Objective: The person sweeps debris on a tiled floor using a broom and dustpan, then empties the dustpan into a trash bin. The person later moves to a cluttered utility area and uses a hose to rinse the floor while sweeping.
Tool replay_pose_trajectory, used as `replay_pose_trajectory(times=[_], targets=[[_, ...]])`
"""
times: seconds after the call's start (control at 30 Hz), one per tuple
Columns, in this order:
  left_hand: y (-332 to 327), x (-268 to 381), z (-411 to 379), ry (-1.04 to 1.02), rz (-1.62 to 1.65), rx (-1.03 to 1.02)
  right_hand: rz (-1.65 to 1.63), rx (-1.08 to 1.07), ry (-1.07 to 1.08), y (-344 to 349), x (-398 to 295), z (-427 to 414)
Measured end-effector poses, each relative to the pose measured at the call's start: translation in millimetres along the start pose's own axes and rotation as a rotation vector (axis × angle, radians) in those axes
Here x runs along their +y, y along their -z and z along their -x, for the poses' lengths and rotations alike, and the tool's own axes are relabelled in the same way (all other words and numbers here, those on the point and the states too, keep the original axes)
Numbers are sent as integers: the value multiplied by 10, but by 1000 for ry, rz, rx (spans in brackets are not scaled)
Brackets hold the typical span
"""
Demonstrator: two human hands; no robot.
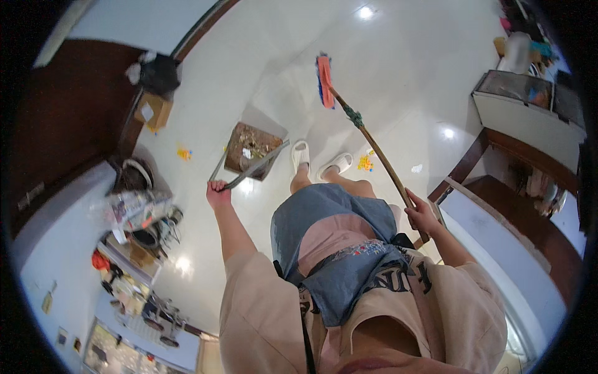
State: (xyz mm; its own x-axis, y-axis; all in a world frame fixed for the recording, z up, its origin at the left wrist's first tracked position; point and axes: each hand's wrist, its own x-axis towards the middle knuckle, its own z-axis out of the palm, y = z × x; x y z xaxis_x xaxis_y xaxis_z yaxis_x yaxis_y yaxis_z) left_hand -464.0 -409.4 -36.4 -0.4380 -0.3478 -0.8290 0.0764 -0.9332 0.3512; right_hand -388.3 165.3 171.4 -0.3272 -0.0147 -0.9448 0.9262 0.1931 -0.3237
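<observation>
My left hand point(219, 195) grips the grey bent handle point(254, 164) of a brown dustpan point(233, 156). The pan hangs or rests ahead of my feet on the left, with dirt and a white scrap in it; whether it touches the floor I cannot tell. In my right hand point(423, 215) is the wooden stick point(385, 161) of a broom, its fingers closed near the stick's end. Green cord is tied round the stick lower down. The broom's orange head point(325, 77), edged with blue bristles, lies farther out on the pale floor.
Orange-and-yellow floor stickers point(366, 162) show near my slippers point(340, 163). Along the left stand a cardboard box point(154, 111), a black bag point(160, 75), a dark bin point(133, 175) and piled goods. A white-fronted cabinet point(518, 98) and a counter point(495, 224) line the right.
</observation>
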Motion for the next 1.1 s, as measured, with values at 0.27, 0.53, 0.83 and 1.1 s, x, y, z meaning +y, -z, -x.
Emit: replay_pose_trajectory(times=[0.27, 0.53, 0.83, 1.1], targets=[[-890, -238, 239, 74, -63, -123, -205, 233, 49, 625, 181, 728], [-1970, -515, 1259, 27, -139, -86, -474, 243, 117, 1181, 481, 1110], [-3558, -1310, 2136, 0, -218, -191, -726, 180, 125, 2621, -221, 1381], [-5530, -3097, 1979, 61, -229, -266, -947, 101, 191, 4423, -1243, 1032]])
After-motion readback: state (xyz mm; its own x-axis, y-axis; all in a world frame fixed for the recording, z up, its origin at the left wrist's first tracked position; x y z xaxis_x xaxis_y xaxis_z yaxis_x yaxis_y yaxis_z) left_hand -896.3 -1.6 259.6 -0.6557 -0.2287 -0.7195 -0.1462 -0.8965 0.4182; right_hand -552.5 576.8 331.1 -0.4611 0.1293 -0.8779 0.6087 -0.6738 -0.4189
